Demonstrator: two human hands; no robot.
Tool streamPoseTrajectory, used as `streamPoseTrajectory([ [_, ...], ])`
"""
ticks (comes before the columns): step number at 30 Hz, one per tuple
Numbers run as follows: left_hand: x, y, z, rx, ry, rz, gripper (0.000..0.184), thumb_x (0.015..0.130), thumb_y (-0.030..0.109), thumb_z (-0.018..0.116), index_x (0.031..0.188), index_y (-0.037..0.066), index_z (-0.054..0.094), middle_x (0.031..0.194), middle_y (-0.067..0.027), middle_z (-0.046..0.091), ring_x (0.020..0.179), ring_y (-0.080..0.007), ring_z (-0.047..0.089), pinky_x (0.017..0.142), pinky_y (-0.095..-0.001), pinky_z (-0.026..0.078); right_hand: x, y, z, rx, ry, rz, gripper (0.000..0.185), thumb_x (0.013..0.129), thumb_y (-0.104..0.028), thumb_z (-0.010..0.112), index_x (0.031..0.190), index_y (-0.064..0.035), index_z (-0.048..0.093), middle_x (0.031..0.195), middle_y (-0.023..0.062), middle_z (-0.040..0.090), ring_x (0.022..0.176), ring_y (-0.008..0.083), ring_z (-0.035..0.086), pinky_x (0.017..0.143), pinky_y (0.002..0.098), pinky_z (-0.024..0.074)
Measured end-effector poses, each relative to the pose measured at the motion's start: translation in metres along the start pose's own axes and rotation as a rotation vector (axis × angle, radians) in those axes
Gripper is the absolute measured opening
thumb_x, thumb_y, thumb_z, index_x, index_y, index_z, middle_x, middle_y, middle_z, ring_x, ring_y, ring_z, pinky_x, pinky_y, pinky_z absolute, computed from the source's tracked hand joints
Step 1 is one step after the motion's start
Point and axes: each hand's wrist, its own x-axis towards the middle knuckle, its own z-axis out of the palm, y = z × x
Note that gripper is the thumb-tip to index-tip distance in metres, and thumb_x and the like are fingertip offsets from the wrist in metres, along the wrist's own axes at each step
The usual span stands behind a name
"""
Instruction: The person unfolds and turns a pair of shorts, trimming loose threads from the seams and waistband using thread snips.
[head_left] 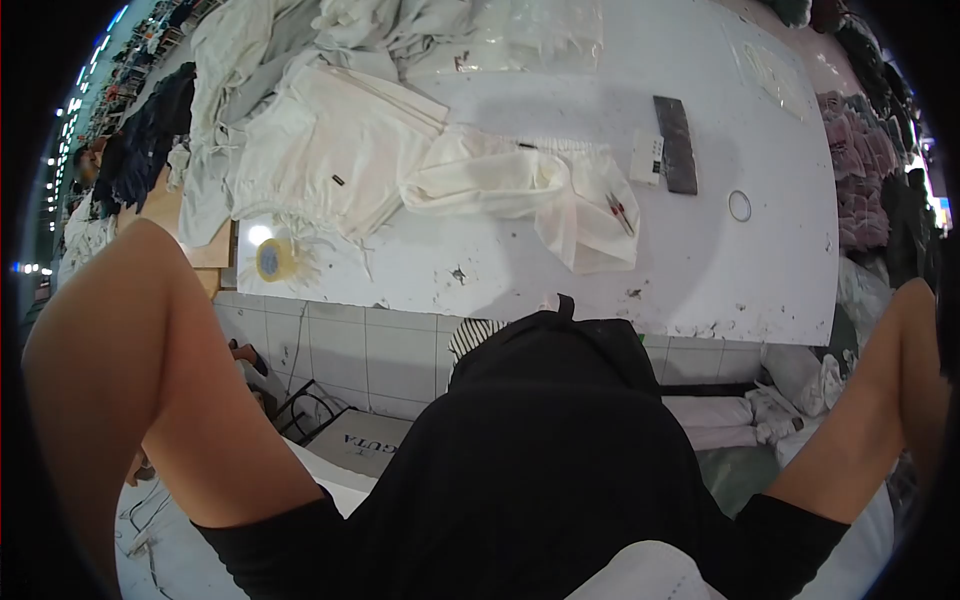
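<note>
Since both hands are off-camera, can't tell either grip;
white garment under the snips looks light, soft, floppy; I'd pinch its gathered edge.

Cream garments across a white table; snips on one; dark strip nearby

A yellowish roll sits at the white tabletop's left — on the right, a dark strip lies beside a small white box, a thin ring near both — mauve garments heaped beyond.
</note>
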Motion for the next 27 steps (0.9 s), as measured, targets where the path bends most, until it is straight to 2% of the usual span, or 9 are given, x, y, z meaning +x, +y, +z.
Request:
streamPoseTrajectory([
  [10,-0.029,-0.039,0.016,0.055,-0.04,-0.02,0.033,0.094,0.016,0.04,0.121,0.001,0.052,0.122,-0.0091,0.052,0.112,-0.0207,0.049,0.099,-0.0305,0.035,-0.047,0.036,0.035,0.058,0.112,0.098,0.033,0.093,-0.024,0.044,0.116,-0.0027,0.055,0.115,0.0105,0.057,0.108,0.0198,0.053,0.092,0.0333,0.0389],
  [14,-0.091,-0.07,0.02,0.295,0.101,-0.295,0.034,0.094,0.016,0.039,0.121,0.001,0.052,0.124,-0.0095,0.051,0.114,-0.0214,0.048,0.1,-0.0309,0.033,-0.114,0.084,0.077,0.062,0.325,0.332,0.036,0.094,-0.024,0.041,0.118,0.0001,0.053,0.119,0.0125,0.055,0.112,0.0206,0.052,0.096,0.0329,0.0384],
  [16,-0.161,-0.077,0.038,0.42,0.133,-0.643,0.035,0.094,0.017,0.039,0.122,0.0,0.052,0.125,-0.0097,0.051,0.115,-0.0217,0.048,0.101,-0.031,0.033,-0.183,0.094,0.118,0.079,0.493,0.715,0.038,0.095,-0.024,0.04,0.12,0.0015,0.052,0.121,0.0135,0.054,0.114,0.021,0.051,0.097,0.0327,0.0381],
  [18,-0.261,-0.063,0.077,0.432,0.003,-1.168,0.035,0.094,0.017,0.038,0.122,0.0,0.052,0.126,-0.0098,0.05,0.115,-0.022,0.048,0.102,-0.0312,0.032,-0.27,0.073,0.194,0.23,0.584,1.409,0.039,0.095,-0.024,0.038,0.121,0.0029,0.051,0.123,0.0145,0.054,0.116,0.0214,0.051,0.099,0.0325,0.0378],
  [19,-0.312,-0.048,0.099,0.364,-0.117,-1.417,0.036,0.094,0.017,0.038,0.122,0.0,0.052,0.126,-0.0099,0.05,0.116,-0.0222,0.047,0.102,-0.0313,0.032,-0.315,0.051,0.244,0.354,0.524,1.775,0.04,0.096,-0.024,0.038,0.122,0.0036,0.05,0.124,0.015,0.053,0.117,0.0216,0.05,0.1,0.0324,0.0377],
  [20,-0.364,-0.028,0.118,0.311,-0.224,-1.557,0.031,0.09,0.012,0.043,0.115,0.002,0.059,0.118,-0.0082,0.057,0.109,-0.0196,0.052,0.095,-0.0294,0.038,-0.356,0.02,0.293,0.333,0.102,1.942,0.037,0.095,-0.028,0.04,0.117,-0.0027,0.056,0.112,0.0102,0.061,0.103,0.0172,0.056,0.089,0.0301,0.0438],
  [21,-0.4,-0.01,0.144,-0.024,0.167,-1.94,0.027,0.087,0.009,0.05,0.111,0.002,0.061,0.107,-0.006,0.062,0.099,-0.0153,0.057,0.082,-0.0256,0.045,-0.393,-0.012,0.337,0.565,0.077,2.197,0.033,0.093,-0.029,0.045,0.109,-0.0047,0.06,0.098,0.007,0.064,0.086,0.0126,0.057,0.077,0.0276,0.0453],
  [22,-0.446,0.005,0.155,-0.012,0.311,-2.128,0.023,0.085,0.006,0.053,0.106,0.002,0.062,0.099,-0.0049,0.063,0.086,-0.0108,0.058,0.071,-0.0232,0.047,-0.4,-0.036,0.375,0.68,-0.033,2.403,0.03,0.092,-0.029,0.047,0.102,-0.0056,0.063,0.092,0.0036,0.064,0.08,0.0109,0.056,0.07,0.0262,0.044],
  [27,-0.512,-0.003,0.188,0.218,0.192,-2.443,0.035,0.085,0.016,0.058,0.115,-0.001,0.053,0.104,-0.0082,0.058,0.091,-0.0164,0.058,0.074,-0.0273,0.049,-0.419,-0.058,0.478,0.778,-0.117,2.787,0.027,0.087,-0.032,0.054,0.094,-0.0077,0.064,0.084,0.0019,0.059,0.076,0.0119,0.055,0.068,0.0265,0.042],
])
